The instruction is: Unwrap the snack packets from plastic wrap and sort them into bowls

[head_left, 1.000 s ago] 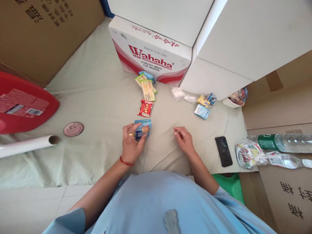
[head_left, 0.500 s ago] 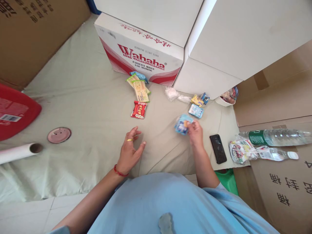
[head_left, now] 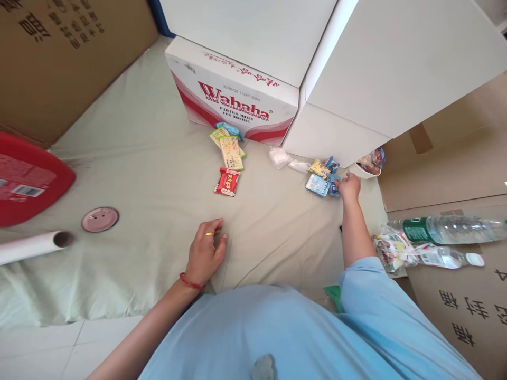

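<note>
My right hand [head_left: 350, 187] reaches to the right side of the cloth, its fingers closed at the edge of a small blue snack packet [head_left: 335, 186]. That packet lies against a light-blue packet [head_left: 317, 185], with a yellow packet [head_left: 319, 169] and a dark-blue packet [head_left: 332, 164] just behind. My left hand [head_left: 206, 250] rests low over the cloth, holding nothing, its fingers loosely bent and the thumb apart. Beyond it lies a red snack packet [head_left: 227, 182], below pale yellow-green packets [head_left: 231, 153] and a blue wrapper [head_left: 233, 130].
A Wahaha carton [head_left: 237, 100] and white boxes [head_left: 344, 63] stand at the back. Clear wrapped packets [head_left: 279, 158] lie before them, a white bowl [head_left: 362, 170] holds snacks at right. Bottles [head_left: 455, 230] lie far right; a red container [head_left: 31, 179], tube [head_left: 31, 247] and round disc [head_left: 100, 219] are left.
My right hand has carried the blue packet right and away from me, to beside the light-blue packet. My left hand has drawn slightly nearer my body. The right forearm now mostly covers the phone.
</note>
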Action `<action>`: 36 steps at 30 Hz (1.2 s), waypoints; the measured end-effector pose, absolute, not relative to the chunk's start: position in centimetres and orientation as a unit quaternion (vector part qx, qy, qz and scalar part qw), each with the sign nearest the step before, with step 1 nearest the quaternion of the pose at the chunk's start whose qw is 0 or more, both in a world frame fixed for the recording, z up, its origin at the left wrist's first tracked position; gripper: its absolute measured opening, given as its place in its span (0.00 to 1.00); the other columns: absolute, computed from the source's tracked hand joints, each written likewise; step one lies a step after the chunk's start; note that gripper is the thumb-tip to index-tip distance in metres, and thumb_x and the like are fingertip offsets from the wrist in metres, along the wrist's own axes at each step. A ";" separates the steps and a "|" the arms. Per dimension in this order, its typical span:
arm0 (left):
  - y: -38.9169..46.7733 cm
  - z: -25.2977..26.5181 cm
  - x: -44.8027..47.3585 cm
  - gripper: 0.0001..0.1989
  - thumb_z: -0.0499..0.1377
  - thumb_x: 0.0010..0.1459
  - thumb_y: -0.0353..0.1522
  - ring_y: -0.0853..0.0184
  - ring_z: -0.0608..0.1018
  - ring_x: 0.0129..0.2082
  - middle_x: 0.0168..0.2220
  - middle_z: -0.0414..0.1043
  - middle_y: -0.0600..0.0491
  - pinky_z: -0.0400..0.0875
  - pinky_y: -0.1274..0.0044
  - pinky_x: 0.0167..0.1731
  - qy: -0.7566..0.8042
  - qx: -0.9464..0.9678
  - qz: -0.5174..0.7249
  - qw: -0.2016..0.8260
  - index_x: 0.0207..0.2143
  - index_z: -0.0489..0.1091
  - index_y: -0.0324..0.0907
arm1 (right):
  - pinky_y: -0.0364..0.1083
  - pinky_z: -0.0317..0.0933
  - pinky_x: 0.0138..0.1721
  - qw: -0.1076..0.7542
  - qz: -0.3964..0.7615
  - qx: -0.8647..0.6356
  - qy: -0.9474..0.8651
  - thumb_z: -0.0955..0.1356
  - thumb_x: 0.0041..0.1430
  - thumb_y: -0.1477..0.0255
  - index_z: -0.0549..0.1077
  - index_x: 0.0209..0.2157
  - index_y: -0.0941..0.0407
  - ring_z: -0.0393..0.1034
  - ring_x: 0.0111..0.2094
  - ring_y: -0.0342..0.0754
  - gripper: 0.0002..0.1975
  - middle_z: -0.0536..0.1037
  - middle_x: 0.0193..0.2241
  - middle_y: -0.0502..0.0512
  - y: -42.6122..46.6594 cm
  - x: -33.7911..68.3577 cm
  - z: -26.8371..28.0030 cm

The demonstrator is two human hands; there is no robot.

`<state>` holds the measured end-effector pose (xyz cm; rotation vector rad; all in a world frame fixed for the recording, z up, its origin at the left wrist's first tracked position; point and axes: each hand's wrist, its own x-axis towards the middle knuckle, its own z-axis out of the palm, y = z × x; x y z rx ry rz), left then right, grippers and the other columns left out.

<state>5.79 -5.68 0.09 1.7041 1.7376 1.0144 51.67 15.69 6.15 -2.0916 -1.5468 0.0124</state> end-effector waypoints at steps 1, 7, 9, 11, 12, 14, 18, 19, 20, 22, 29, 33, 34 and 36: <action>-5.7 0.0 5.7 0.17 0.55 0.66 0.36 0.60 0.80 0.43 0.49 0.73 0.44 0.78 0.65 0.48 0.639 0.625 0.373 0.249 0.55 0.69 0.40 | 0.57 0.65 0.52 0.278 -0.019 -0.776 -0.566 0.60 0.62 0.72 0.75 0.44 0.63 0.72 0.43 0.57 0.17 0.76 0.41 0.67 16.1 51.3 6.2; -5.5 -0.1 5.7 0.16 0.54 0.66 0.37 0.60 0.79 0.44 0.49 0.72 0.44 0.77 0.65 0.48 0.637 0.645 0.347 0.240 0.52 0.73 0.41 | 0.53 0.65 0.57 0.280 0.035 -0.650 -0.706 0.63 0.63 0.74 0.77 0.47 0.57 0.72 0.51 0.54 0.15 0.77 0.49 0.63 17.3 45.5 5.4; -5.4 0.1 5.8 0.15 0.54 0.66 0.36 0.58 0.79 0.47 0.49 0.72 0.44 0.76 0.64 0.51 0.635 0.651 0.344 0.233 0.49 0.74 0.42 | 0.53 0.65 0.57 0.256 0.073 -0.631 -0.728 0.66 0.60 0.74 0.77 0.51 0.57 0.71 0.53 0.55 0.17 0.75 0.54 0.65 17.7 43.1 5.0; -5.6 0.2 5.7 0.14 0.54 0.65 0.37 0.57 0.79 0.48 0.48 0.72 0.44 0.77 0.65 0.50 0.633 0.644 0.354 0.241 0.48 0.75 0.42 | 0.54 0.66 0.55 0.250 0.116 -0.646 -0.712 0.68 0.58 0.75 0.77 0.47 0.58 0.71 0.50 0.55 0.15 0.76 0.51 0.65 17.8 41.3 4.6; -5.8 0.4 5.7 0.14 0.54 0.66 0.37 0.58 0.79 0.46 0.48 0.73 0.45 0.77 0.65 0.49 0.633 0.635 0.363 0.255 0.48 0.74 0.42 | 0.53 0.66 0.53 0.258 0.135 -0.653 -0.699 0.68 0.58 0.75 0.77 0.43 0.58 0.71 0.47 0.55 0.11 0.78 0.46 0.64 17.5 40.5 4.5; -6.3 0.8 5.5 0.14 0.54 0.67 0.39 0.61 0.80 0.43 0.46 0.74 0.46 0.78 0.67 0.46 0.626 0.611 0.384 0.294 0.47 0.74 0.43 | 0.50 0.69 0.44 0.322 0.204 -0.660 -0.648 0.67 0.59 0.73 0.75 0.36 0.56 0.70 0.38 0.51 0.04 0.78 0.36 0.58 16.1 38.9 4.4; -6.9 2.2 5.8 0.14 0.56 0.67 0.43 0.62 0.80 0.40 0.40 0.76 0.49 0.78 0.68 0.42 0.597 0.567 0.410 0.391 0.43 0.75 0.44 | 0.39 0.57 0.21 0.495 0.563 -0.535 -0.389 0.73 0.58 0.63 0.69 0.35 0.52 0.57 0.22 0.40 0.11 0.72 0.28 0.46 9.2 34.7 3.4; -6.7 2.6 6.1 0.15 0.56 0.67 0.44 0.62 0.80 0.39 0.39 0.76 0.49 0.78 0.69 0.40 0.585 0.549 0.415 0.429 0.43 0.75 0.44 | 0.37 0.53 0.19 0.489 0.649 -0.485 -0.323 0.75 0.56 0.63 0.68 0.34 0.52 0.53 0.20 0.38 0.14 0.70 0.26 0.45 6.9 33.5 3.1; -6.4 3.0 6.4 0.17 0.57 0.67 0.46 0.62 0.80 0.39 0.41 0.76 0.48 0.78 0.70 0.37 0.568 0.522 0.421 0.477 0.45 0.75 0.44 | 0.36 0.51 0.18 0.472 0.711 -0.446 -0.269 0.77 0.54 0.65 0.68 0.33 0.52 0.51 0.19 0.37 0.15 0.70 0.26 0.45 4.7 32.2 2.9; -5.3 3.4 7.4 0.22 0.58 0.65 0.49 0.62 0.81 0.39 0.48 0.76 0.45 0.77 0.72 0.31 0.525 0.440 0.435 0.584 0.52 0.72 0.43 | 0.35 0.48 0.16 0.433 0.785 -0.398 -0.194 0.78 0.51 0.68 0.69 0.33 0.54 0.47 0.18 0.35 0.15 0.70 0.25 0.45 0.7 30.0 2.6; -1.4 1.5 9.6 0.24 0.72 0.50 0.50 0.72 0.72 0.24 0.24 0.70 0.57 0.66 0.79 0.25 0.428 0.337 0.457 0.703 0.31 0.69 0.41 | 0.36 0.49 0.17 0.430 0.734 -0.475 -0.224 0.80 0.50 0.63 0.74 0.35 0.55 0.51 0.18 0.35 0.17 0.70 0.23 0.44 -2.5 28.1 2.8; -0.8 0.4 9.3 0.27 0.73 0.48 0.51 0.72 0.72 0.26 0.26 0.71 0.59 0.67 0.78 0.28 0.411 0.329 0.486 0.698 0.32 0.65 0.43 | 0.40 0.52 0.19 0.437 0.583 -0.576 -0.371 0.76 0.54 0.56 0.75 0.38 0.54 0.56 0.21 0.39 0.18 0.72 0.26 0.47 -1.5 29.9 3.5; -0.9 0.3 9.2 0.26 0.73 0.48 0.51 0.72 0.72 0.26 0.26 0.71 0.59 0.67 0.78 0.29 0.407 0.330 0.487 0.698 0.32 0.65 0.43 | 0.41 0.55 0.21 0.443 0.532 -0.594 -0.409 0.75 0.56 0.56 0.76 0.39 0.53 0.58 0.22 0.41 0.17 0.72 0.27 0.48 -1.5 30.0 3.7; -0.9 0.3 9.1 0.25 0.73 0.48 0.49 0.72 0.72 0.26 0.26 0.71 0.59 0.66 0.77 0.29 0.396 0.340 0.485 0.702 0.30 0.66 0.42 | 0.43 0.62 0.27 0.456 0.445 -0.599 -0.485 0.74 0.58 0.57 0.77 0.42 0.51 0.63 0.28 0.44 0.15 0.73 0.33 0.50 -1.8 29.9 4.0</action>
